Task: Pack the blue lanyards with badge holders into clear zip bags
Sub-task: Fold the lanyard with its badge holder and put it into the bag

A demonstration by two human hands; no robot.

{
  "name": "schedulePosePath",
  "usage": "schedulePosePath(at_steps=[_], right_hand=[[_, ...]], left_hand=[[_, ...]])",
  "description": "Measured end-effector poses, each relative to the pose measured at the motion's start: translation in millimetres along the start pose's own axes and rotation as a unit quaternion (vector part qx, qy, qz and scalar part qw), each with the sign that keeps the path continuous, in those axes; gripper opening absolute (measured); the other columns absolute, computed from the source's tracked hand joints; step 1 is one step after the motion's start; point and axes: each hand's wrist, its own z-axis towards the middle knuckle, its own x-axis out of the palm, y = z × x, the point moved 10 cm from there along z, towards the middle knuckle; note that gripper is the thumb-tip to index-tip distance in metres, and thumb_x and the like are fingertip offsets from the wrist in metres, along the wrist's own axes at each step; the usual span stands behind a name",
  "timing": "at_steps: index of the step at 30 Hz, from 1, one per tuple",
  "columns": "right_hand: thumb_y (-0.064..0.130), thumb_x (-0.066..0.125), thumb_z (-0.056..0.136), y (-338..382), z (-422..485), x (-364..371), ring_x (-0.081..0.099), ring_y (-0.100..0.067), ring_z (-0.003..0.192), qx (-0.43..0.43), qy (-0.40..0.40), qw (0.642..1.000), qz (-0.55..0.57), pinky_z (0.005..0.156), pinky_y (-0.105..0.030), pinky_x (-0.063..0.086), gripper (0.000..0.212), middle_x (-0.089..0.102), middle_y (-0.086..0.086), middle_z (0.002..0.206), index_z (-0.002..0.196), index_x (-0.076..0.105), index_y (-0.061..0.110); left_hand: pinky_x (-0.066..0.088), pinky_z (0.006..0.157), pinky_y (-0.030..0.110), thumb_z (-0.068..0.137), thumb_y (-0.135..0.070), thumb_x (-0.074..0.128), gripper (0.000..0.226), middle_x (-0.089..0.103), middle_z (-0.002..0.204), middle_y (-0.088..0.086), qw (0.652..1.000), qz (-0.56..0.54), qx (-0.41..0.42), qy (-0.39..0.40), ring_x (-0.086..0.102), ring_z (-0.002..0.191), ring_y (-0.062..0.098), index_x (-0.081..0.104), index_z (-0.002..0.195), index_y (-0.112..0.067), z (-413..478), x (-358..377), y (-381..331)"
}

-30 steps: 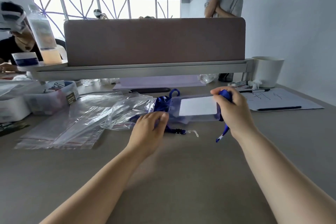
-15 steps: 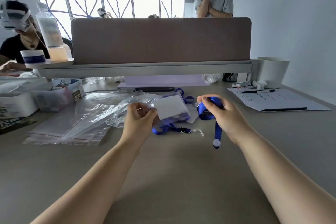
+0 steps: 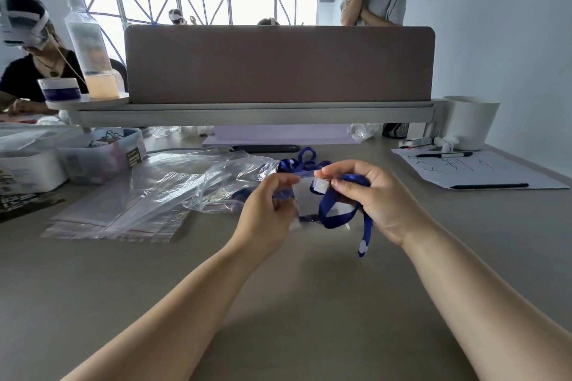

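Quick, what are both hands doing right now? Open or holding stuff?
Left hand: closed, pinching the badge holder.
Right hand: closed, holding the lanyard.

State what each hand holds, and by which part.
Left hand grips the badge holder by its left edge; right hand holds the blue lanyard by its strap, fingertips pinching the holder's top edge.

Held above the desk: clear badge holder with white card, blue lanyard looped beneath, one end dangling. Behind, more lanyards heaped. Left, flat zip bags stacked under a crumpled bag.
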Motion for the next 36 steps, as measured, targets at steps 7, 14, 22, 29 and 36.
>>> schedulePosePath(at_steps=[7,14,22,29,36], right_hand=[[0.009,0.069,0.083,4.5,1.7,-0.9,0.065,-0.003,0.092,-0.047,-0.038,0.978,-0.2,0.084,-0.013,0.047,0.018,0.071,0.011,0.093,0.09,0.069,0.025],[0.007,0.069,0.082,8.1,-0.5,9.8,0.064,-0.001,0.094,-0.064,-0.003,0.97,-0.233,0.091,-0.022,0.047,0.021,0.071,0.014,0.093,0.089,0.066,0.026],[0.007,0.068,0.083,17.4,-1.0,-16.3,0.057,0.007,0.074,-0.091,-0.08,0.943,-0.309,0.066,-0.003,0.037,0.013,0.066,0.015,0.082,0.086,0.07,0.019],[0.004,0.064,0.085,20.8,0.3,-24.4,0.055,0.009,0.081,-0.114,-0.088,0.926,-0.35,0.07,-0.003,0.036,0.017,0.062,0.017,0.087,0.092,0.07,0.018],[0.006,0.06,0.086,0.6,1.0,-13.2,0.059,-0.002,0.057,-0.021,-0.048,0.955,-0.292,0.058,-0.015,0.046,0.021,0.069,0.004,0.071,0.081,0.064,0.026]], left_hand=[[0.055,0.078,0.028,0.093,-0.023,0.056,0.013,0.067,0.088,-0.014,0.998,-0.057,-0.005,0.015,0.065,0.084,0.013,0.066,0.099,-0.027,-3.9,3.7,-7.0],[0.048,0.062,0.023,0.082,-0.026,0.072,0.007,0.064,0.077,-0.013,1.0,-0.017,0.021,0.016,0.053,0.06,0.0,0.066,0.086,-0.027,-2.4,1.1,-8.3],[0.037,0.052,0.013,0.084,-0.019,0.064,0.004,0.058,0.061,-0.017,0.999,-0.018,-0.013,-0.033,0.047,0.055,-0.001,0.064,0.08,-0.021,2.8,-26.3,-3.5],[0.035,0.053,0.017,0.086,-0.013,0.062,0.006,0.056,0.061,-0.009,0.997,-0.06,-0.039,0.024,0.044,0.054,0.005,0.063,0.081,-0.011,3.2,-24.1,-4.0],[0.046,0.047,0.023,0.089,-0.006,0.057,0.016,0.059,0.062,-0.002,0.936,-0.335,-0.106,0.004,0.055,0.055,0.009,0.054,0.074,-0.014,2.8,-19.8,-2.4]])
